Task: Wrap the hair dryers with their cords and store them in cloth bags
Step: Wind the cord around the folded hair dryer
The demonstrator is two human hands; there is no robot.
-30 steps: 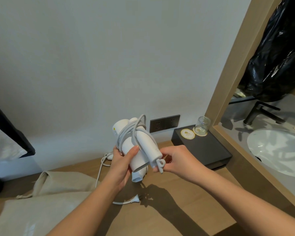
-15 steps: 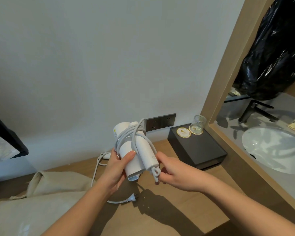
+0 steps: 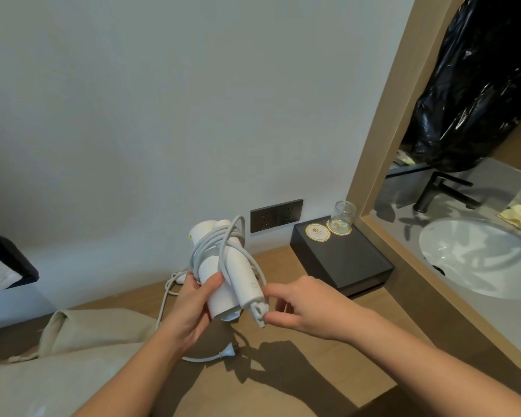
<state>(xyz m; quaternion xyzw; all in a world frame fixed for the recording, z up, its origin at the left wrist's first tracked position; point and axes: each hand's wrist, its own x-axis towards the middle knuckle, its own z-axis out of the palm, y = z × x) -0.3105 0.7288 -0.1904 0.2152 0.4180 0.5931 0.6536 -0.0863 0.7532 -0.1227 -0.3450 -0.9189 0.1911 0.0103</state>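
The left hand (image 3: pixel 190 308) grips the white plastic hair dryer (image 3: pixel 220 305) up right of the beige cloth bag (image 3: pixel 82 332); the right hand (image 3: pixel 307 308) has eased to a fingertip pinch on its wound pale-grey cord (image 3: pixel 223 242), so bagging likely follows.

Open across the near and right part of the wooden tabletop (image 3: pixel 298 374). On the left, covered by beige cloth bags (image 3: pixel 73 356). In the middle, crossed by a loose cord (image 3: pixel 162 308) ending in a flat-lying plug (image 3: pixel 227 352). Above that, taken by the left hand (image 3: pixel 193 305) gripping the hair dryer (image 3: pixel 220 281) and the right hand (image 3: pixel 301 308) pinching its wrapped cord (image 3: pixel 260 314). Closed behind by the white wall (image 3: pixel 163 115). At back right, blocked by a black box (image 3: pixel 343 266) carrying an upturned glass (image 3: pixel 342 216), just beside the wooden frame (image 3: pixel 382 145).
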